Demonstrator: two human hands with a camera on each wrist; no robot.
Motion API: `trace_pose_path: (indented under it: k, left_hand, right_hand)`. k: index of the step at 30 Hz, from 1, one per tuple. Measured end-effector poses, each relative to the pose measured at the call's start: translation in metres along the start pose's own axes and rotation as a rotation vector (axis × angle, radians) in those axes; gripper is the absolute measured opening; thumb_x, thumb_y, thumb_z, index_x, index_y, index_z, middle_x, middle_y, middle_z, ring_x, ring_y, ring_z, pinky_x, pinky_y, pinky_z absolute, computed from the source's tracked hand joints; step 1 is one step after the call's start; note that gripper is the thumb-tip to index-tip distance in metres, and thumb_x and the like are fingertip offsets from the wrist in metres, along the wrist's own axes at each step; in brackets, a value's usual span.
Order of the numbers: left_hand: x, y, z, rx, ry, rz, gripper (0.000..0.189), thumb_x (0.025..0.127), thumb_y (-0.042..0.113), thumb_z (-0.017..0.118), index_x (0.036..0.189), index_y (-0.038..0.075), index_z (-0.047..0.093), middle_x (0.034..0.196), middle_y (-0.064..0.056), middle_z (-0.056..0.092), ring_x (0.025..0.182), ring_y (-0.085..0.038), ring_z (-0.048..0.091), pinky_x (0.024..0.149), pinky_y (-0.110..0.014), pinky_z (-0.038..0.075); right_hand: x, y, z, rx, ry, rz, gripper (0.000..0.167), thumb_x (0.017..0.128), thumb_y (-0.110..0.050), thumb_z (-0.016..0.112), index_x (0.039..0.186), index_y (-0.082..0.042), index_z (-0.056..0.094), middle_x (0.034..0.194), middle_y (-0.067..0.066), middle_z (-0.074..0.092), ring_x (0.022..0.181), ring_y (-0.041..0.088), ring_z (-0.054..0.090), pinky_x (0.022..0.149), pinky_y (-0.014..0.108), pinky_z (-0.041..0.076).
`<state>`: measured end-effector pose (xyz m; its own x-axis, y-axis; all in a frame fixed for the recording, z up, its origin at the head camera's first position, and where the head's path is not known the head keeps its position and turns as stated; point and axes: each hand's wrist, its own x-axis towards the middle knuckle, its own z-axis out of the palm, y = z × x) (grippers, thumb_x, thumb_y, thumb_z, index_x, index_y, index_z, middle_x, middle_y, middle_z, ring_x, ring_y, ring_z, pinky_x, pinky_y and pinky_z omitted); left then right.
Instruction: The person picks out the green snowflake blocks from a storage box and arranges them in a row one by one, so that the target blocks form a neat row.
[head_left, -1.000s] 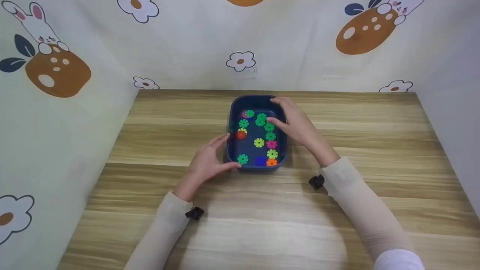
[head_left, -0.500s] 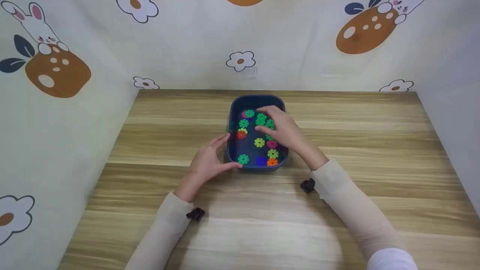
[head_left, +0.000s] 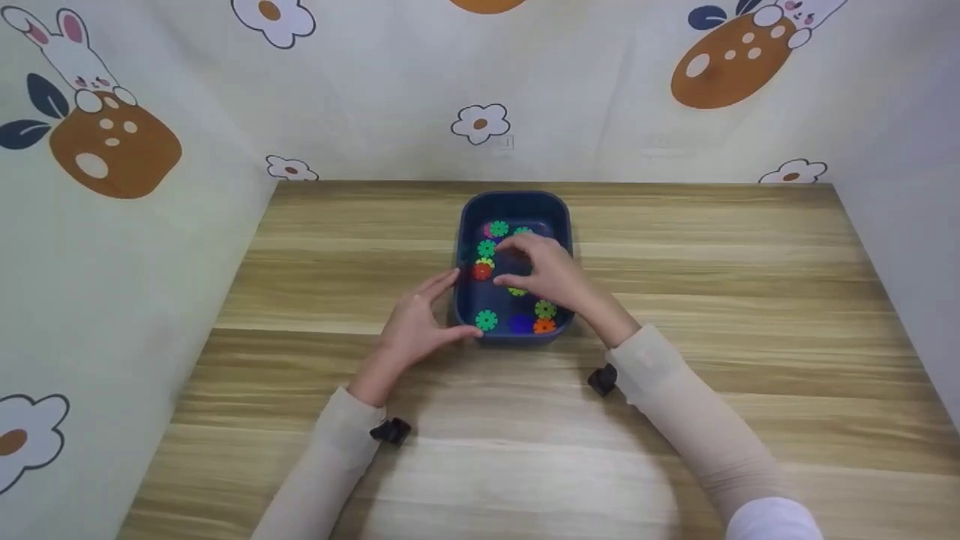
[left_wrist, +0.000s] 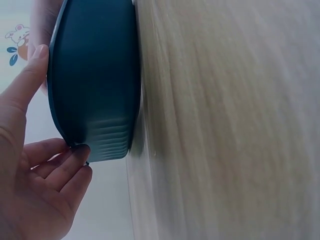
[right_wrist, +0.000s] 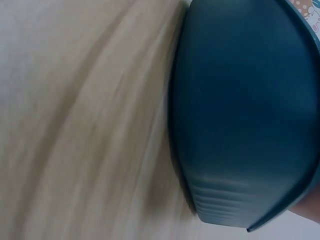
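A dark blue plastic bin (head_left: pixel 555 206) sits on the table, with colourful notched plastic discs lying flat inside. My left hand (head_left: pixel 412 326) grips its left side, thumb on the near rim and fingertips at the left rim; the left wrist view shows the fingers bent at the bin's lip. Over the bin's middle hovers my right hand (head_left: pixel 551 274), thumb and forefinger apart with nothing seen between them. Near these fingertips lie a green disc (head_left: pixel 486 247) and a red disc (head_left: pixel 482 270). The right hand covers several discs on the right side.
At the bin's near end are a green disc (head_left: pixel 486 320), a blue disc (head_left: pixel 520 323) and an orange disc (head_left: pixel 544 325). The wooden table (head_left: pixel 735 285) meets a patterned wall covering (head_left: pixel 375 97) at the back and left. A small black camera sits on each sleeve.
My right hand has moved left and nearer from the bin's right rim to over its middle, covering discs on the right. My left hand and the bin stay put.
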<state>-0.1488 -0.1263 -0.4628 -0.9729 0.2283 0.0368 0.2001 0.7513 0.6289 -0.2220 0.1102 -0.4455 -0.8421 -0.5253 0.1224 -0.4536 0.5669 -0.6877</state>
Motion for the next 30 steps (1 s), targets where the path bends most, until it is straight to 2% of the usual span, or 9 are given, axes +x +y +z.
trace_pose_path:
  k: [7,12,19,24,30]
  left_hand:
    - [0.000,-0.002,-0.001,-0.032,0.009,0.027,0.094,0.070,0.045,0.088,0.148,0.011,0.049,0.153,-0.013,0.048,0.142,-0.033,0.045,0.118,-0.048,0.038]
    - [0.001,-0.004,-0.002,-0.064,-0.007,0.024,0.093,0.071,0.045,0.088,0.149,0.013,0.048,0.153,-0.013,0.048,0.142,-0.034,0.045,0.116,-0.050,0.040]
    - [0.002,-0.007,-0.003,-0.106,-0.009,0.039,0.092,0.071,0.043,0.089,0.148,0.013,0.049,0.152,-0.013,0.049,0.142,-0.035,0.045,0.114,-0.050,0.042]
    - [0.002,-0.007,-0.004,-0.100,-0.014,0.038,0.092,0.071,0.045,0.088,0.148,0.014,0.049,0.152,-0.014,0.049,0.142,-0.035,0.045,0.115,-0.051,0.041]
    - [0.000,-0.008,-0.003,-0.101,-0.010,0.029,0.092,0.071,0.043,0.088,0.148,0.015,0.049,0.153,-0.012,0.049,0.142,-0.034,0.044,0.115,-0.050,0.041]
  right_hand:
    - [0.002,-0.002,0.009,0.027,-0.043,0.012,0.048,0.087,-0.029,0.079,0.127,-0.006,0.064,0.125,0.015,0.067,0.112,0.031,0.064,0.101,0.045,0.054]
    - [0.004,-0.002,0.013,0.090,-0.077,-0.003,0.048,0.086,-0.024,0.079,0.126,-0.003,0.064,0.123,0.018,0.068,0.109,0.032,0.067,0.098,0.045,0.056]
    - [0.006,-0.002,0.017,0.152,-0.144,0.004,0.047,0.084,-0.018,0.081,0.124,0.000,0.065,0.123,0.017,0.069,0.111,0.031,0.068,0.099,0.043,0.056]
    - [0.008,-0.002,0.021,0.167,-0.235,0.004,0.047,0.082,-0.016,0.083,0.123,0.000,0.066,0.122,0.017,0.070,0.110,0.030,0.069,0.096,0.040,0.058]
    - [0.008,-0.001,0.025,0.148,-0.346,0.045,0.046,0.081,-0.013,0.083,0.123,-0.001,0.066,0.123,0.014,0.070,0.109,0.027,0.070,0.096,0.038,0.058]
